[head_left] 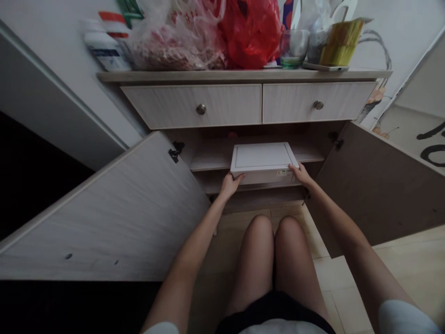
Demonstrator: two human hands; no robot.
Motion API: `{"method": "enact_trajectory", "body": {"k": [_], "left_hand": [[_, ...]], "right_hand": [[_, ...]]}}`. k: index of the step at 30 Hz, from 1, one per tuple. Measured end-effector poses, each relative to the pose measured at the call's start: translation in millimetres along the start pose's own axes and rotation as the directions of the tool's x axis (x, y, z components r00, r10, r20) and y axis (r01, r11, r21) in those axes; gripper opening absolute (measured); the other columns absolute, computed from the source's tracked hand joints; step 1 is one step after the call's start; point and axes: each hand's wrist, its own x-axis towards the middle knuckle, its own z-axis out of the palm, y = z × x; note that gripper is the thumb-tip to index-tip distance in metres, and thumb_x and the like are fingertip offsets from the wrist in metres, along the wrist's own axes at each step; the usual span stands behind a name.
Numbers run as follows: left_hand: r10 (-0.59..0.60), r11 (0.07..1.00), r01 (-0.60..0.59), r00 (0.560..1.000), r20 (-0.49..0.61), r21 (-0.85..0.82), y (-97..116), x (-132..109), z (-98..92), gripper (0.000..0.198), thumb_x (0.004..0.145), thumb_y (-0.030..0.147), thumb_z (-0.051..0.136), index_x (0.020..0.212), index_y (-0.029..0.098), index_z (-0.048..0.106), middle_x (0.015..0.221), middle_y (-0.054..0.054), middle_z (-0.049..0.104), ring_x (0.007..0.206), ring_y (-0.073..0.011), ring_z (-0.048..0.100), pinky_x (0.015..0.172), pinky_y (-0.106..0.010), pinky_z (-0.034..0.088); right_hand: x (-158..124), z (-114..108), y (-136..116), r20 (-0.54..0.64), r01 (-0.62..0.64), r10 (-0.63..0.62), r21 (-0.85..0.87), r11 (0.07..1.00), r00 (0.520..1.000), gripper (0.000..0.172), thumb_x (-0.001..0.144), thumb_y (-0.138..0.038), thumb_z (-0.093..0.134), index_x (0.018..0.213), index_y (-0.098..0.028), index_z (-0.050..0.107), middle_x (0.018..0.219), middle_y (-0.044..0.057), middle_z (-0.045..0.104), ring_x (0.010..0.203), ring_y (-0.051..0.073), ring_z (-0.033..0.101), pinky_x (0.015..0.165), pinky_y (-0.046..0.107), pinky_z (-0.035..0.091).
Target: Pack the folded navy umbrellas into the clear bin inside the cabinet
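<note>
A white lidded box with a small label on its front sits partly over the upper shelf of an open cabinet. My left hand grips the box's near left corner, thumb on the front face and fingers hidden beneath or behind. At the near right corner, my right hand holds the box with its thumb on the front edge. The box is roughly level, its front sticking out past the shelf. Whether its back rests on the shelf cannot be seen.
The left door and right door stand swung out on both sides. Two drawers with round knobs are closed above. On top are a red plastic bag, a glass, a white bottle and a yellow container.
</note>
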Motion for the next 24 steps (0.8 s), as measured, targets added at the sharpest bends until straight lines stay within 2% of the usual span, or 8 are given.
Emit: {"method": "enact_trajectory", "body": {"k": [5,11,16,18,19,20,22,24], "left_hand": [[0.027,0.988,-0.023,0.999,-0.028,0.151,-9,24,4.6,0.026,0.07,0.031,0.086,0.084,0.017,0.07,0.097,-0.014,0.076,0.112,-0.0342,0.067,0.089,-0.034,0.051],[-0.012,0.925,0.021,1.0,-0.027,0.379,-21,52,7.7,0.033,0.077,0.044,0.079,0.077,0.013,0.068,0.079,-0.011,0.073,0.096,-0.0315,0.07,0.078,-0.032,0.052],[0.065,0.909,-0.083,0.996,0.057,0.408,-24,68,11.5,0.042,0.083,0.05,0.072,0.096,0.01,0.073,0.094,-0.015,0.077,0.103,-0.0314,0.07,0.084,-0.033,0.054],[0.106,0.893,-0.102,0.994,0.016,0.438,-26,69,14.4,0.05,0.085,0.052,0.071,0.106,0.008,0.071,0.107,-0.021,0.075,0.111,-0.0339,0.069,0.091,-0.038,0.055],[0.178,0.878,-0.139,0.983,-0.043,0.458,-27,68,16.1,0.054,0.084,0.053,0.071,0.114,0.007,0.069,0.117,-0.024,0.072,0.118,-0.0352,0.066,0.096,-0.041,0.053],[0.289,0.851,-0.205,0.952,-0.105,0.484,-28,65,17.9,0.059,0.084,0.052,0.072,0.122,0.007,0.066,0.128,-0.026,0.067,0.126,-0.0358,0.061,0.102,-0.044,0.05],[0.55,0.727,-0.392,0.824,-0.137,0.564,-31,60,21.9,0.058,0.088,0.047,0.069,0.132,0.011,0.061,0.143,-0.024,0.058,0.139,-0.0339,0.051,0.115,-0.048,0.041],[0.723,0.534,-0.575,0.691,0.018,0.62,-33,55,26.1,0.043,0.096,0.039,0.06,0.132,0.016,0.063,0.143,-0.019,0.06,0.142,-0.0303,0.048,0.121,-0.05,0.033]], "right_hand": [[29,4,8,0.011,-0.015,0.016,-0.066,0.998,1.0,0.053,0.076,-0.061,0.069,0.11,-0.02,0.069,0.113,0.007,0.073,0.116,0.028,0.063,0.108,0.042,0.046],[50,8,16,-0.007,0.022,-0.024,-0.165,0.986,1.0,0.061,0.082,-0.066,0.065,0.114,-0.014,0.069,0.112,0.014,0.073,0.115,0.028,0.065,0.104,0.042,0.049],[67,10,22,0.012,0.08,-0.079,-0.239,0.968,0.997,0.069,0.084,-0.071,0.059,0.121,-0.013,0.066,0.12,0.017,0.07,0.118,0.029,0.063,0.106,0.045,0.047],[67,10,22,-0.049,0.156,-0.183,-0.335,0.929,0.982,0.072,0.087,-0.069,0.057,0.131,-0.012,0.061,0.132,0.02,0.063,0.127,0.03,0.057,0.109,0.047,0.044],[64,10,21,-0.093,0.208,-0.266,-0.405,0.891,0.96,0.073,0.089,-0.067,0.056,0.136,-0.012,0.057,0.137,0.021,0.059,0.131,0.03,0.054,0.11,0.048,0.043],[60,11,19,-0.126,0.261,-0.361,-0.485,0.835,0.924,0.071,0.091,-0.064,0.055,0.14,-0.012,0.054,0.141,0.022,0.055,0.134,0.03,0.051,0.11,0.049,0.042],[47,15,14,-0.098,0.358,-0.538,-0.645,0.675,0.837,0.061,0.095,-0.058,0.054,0.138,-0.015,0.057,0.143,0.021,0.053,0.134,0.029,0.05,0.109,0.048,0.042],[34,22,8,0.044,0.437,-0.632,-0.759,0.482,0.774,0.044,0.099,-0.05,0.053,0.128,-0.019,0.066,0.138,0.016,0.059,0.129,0.028,0.052,0.107,0.045,0.042]]}}
